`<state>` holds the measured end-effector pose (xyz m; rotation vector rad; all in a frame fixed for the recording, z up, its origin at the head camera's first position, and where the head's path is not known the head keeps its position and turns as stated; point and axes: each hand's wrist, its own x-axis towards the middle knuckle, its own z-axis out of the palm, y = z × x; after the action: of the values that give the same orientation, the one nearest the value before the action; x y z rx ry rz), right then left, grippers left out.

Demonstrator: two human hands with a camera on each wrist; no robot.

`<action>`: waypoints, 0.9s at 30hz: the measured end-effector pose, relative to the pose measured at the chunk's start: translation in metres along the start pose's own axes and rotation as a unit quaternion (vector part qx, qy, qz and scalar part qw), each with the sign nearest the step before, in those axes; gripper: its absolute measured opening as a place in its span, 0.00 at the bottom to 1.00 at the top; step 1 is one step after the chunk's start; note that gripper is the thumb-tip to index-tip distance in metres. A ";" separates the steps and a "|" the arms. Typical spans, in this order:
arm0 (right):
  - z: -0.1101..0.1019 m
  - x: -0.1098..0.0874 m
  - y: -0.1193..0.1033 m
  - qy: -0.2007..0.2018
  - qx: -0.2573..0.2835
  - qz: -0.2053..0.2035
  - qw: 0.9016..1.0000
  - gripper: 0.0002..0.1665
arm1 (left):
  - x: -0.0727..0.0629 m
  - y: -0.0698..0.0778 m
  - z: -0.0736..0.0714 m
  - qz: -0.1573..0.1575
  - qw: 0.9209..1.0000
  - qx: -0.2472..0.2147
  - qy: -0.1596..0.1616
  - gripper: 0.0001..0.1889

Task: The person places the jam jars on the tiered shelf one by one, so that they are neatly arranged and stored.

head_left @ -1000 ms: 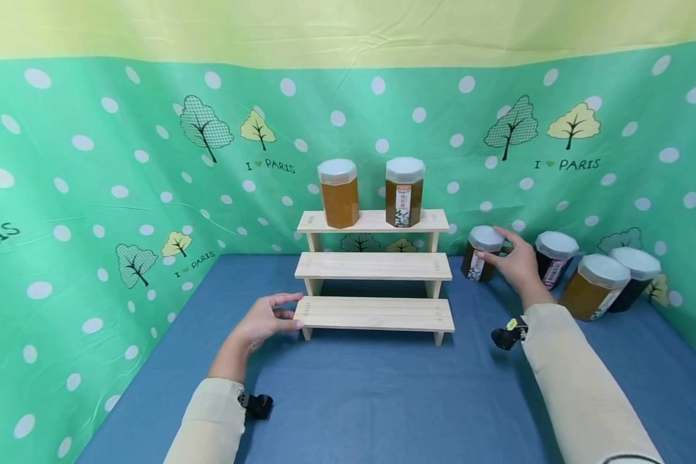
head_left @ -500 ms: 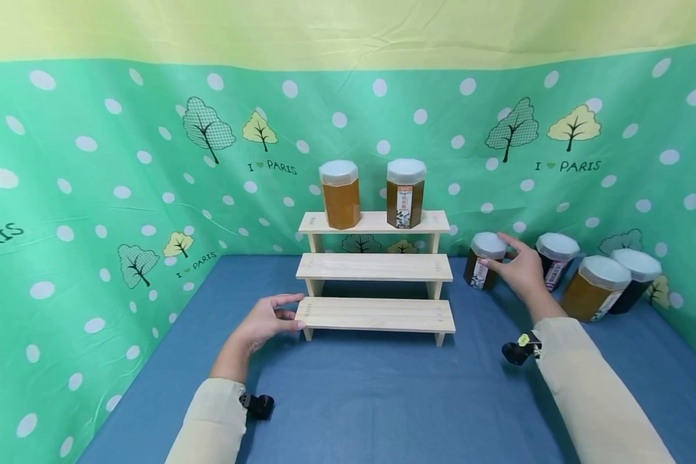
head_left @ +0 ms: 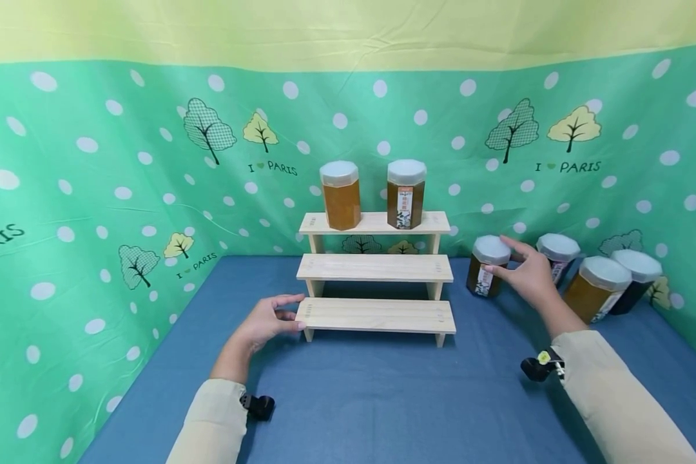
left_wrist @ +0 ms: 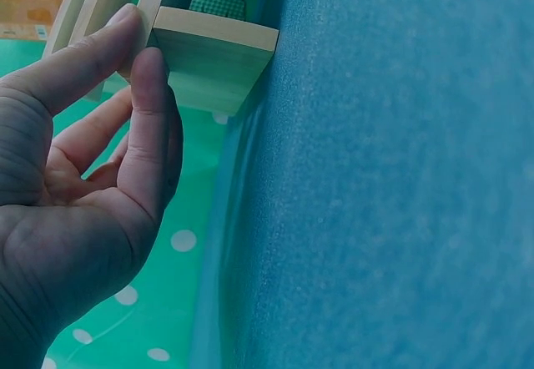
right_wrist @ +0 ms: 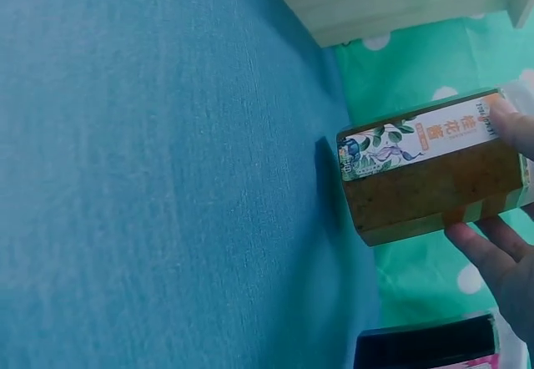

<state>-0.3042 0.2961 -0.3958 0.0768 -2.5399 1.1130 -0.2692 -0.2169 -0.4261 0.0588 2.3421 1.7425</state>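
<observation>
A blue-covered desk [head_left: 377, 399] bears a three-tier wooden stand [head_left: 374, 267].
The left hand [head_left: 267, 322] pinches the left end of the bottom tier [head_left: 377, 316]; the right hand [head_left: 530, 277] grips the upper part of a brown, white-lidded jar [head_left: 483, 280] just right of the stand, and whether its base touches the desk is hard to tell. Two more lidded jars [head_left: 341, 206] stand on the top tier [head_left: 374, 223].

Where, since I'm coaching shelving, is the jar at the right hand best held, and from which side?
I'd hold the jar high on its sides, near the white lid, coming from the right, as the right hand does: the facets give flat faces to press between, and the wooden stand is to its left.
</observation>
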 end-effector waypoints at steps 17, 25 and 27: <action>-0.018 -0.026 -0.026 0.016 -0.006 -0.022 1.000 0.46 | -0.001 0.000 0.000 0.008 1.000 -0.003 -0.004 0.35; -0.025 -0.035 -0.036 0.015 -0.003 -0.009 1.000 0.47 | -0.001 0.000 -0.001 0.005 1.000 0.002 0.004 0.35; -0.028 -0.037 -0.039 0.017 -0.005 -0.007 1.000 0.46 | -0.001 0.000 0.000 0.004 1.000 0.000 0.003 0.35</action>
<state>-0.2537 0.2860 -0.3646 0.0738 -2.5113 1.0873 -0.2679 -0.2173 -0.4260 0.0630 2.3503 1.7493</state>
